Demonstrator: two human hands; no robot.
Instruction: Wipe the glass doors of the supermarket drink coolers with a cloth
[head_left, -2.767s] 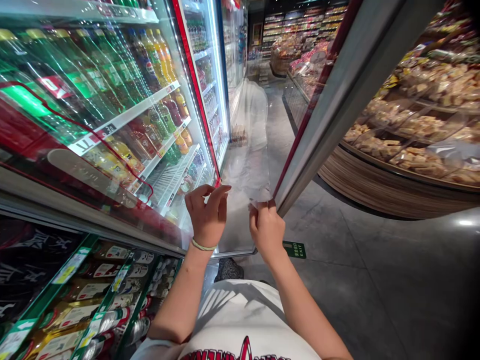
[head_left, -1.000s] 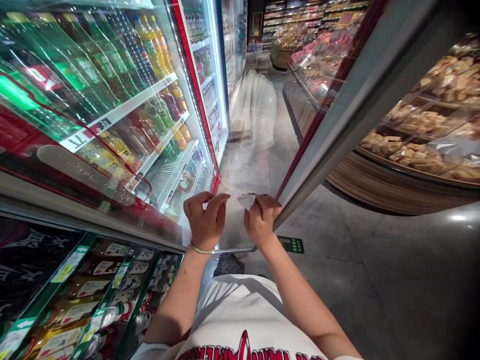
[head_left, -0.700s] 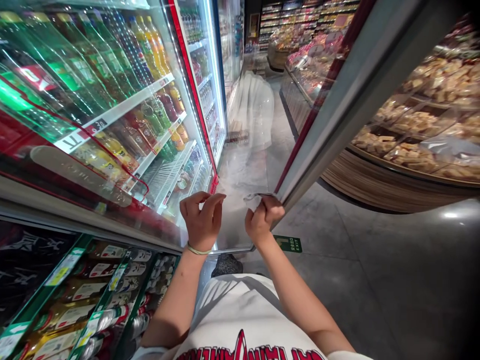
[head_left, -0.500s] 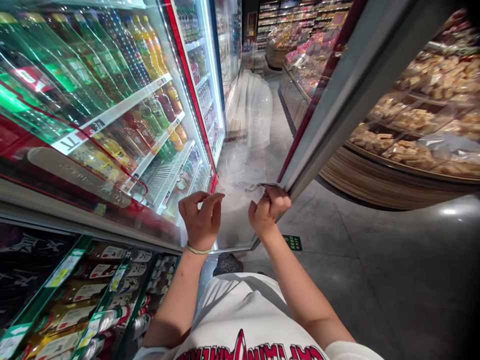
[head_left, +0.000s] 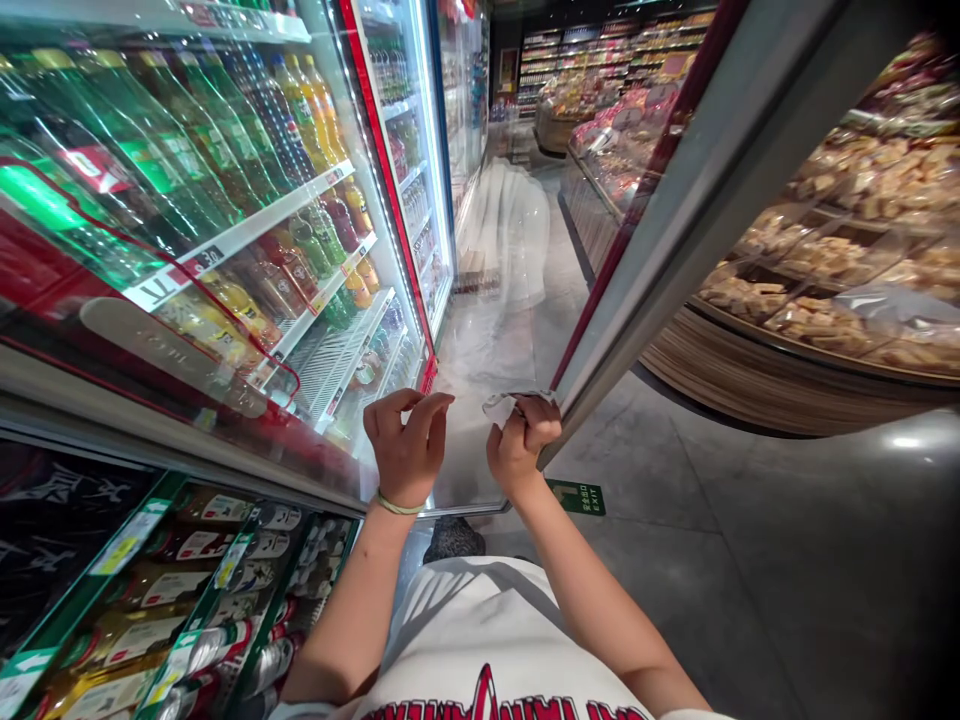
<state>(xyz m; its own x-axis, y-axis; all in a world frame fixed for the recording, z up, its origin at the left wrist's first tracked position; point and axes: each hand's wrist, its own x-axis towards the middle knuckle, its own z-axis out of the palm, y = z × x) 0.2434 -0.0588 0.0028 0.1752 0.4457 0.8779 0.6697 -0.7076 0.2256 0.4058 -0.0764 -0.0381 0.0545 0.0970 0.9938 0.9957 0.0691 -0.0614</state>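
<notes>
My right hand (head_left: pixel 521 440) is closed on a thin, whitish crumpled wipe (head_left: pixel 501 403); whether it is cloth or paper I cannot tell. It is close to the grey frame (head_left: pixel 660 270) of a glass door, and contact with it is unclear. My left hand (head_left: pixel 406 450), a pale band on its wrist, is raised by the glass. Its fingers are loosely bent and apart, with nothing visible in them; some fingertips are hidden. The glass between my hands carries a blurred white reflection (head_left: pixel 510 230).
Left, a lit drinks cooler (head_left: pixel 247 235) holds rows of bottles. Below it, a green-edged shelf (head_left: pixel 142 530) carries more bottles and cans. A rounded, wood-sided display (head_left: pixel 735 380) of packaged food stands right. A green exit sign (head_left: pixel 577 497) marks the grey floor (head_left: pixel 675 570).
My right hand has moved slightly left and down, with the wipe still in it, away from the door frame. My left hand keeps its pose. The view has shifted a little.
</notes>
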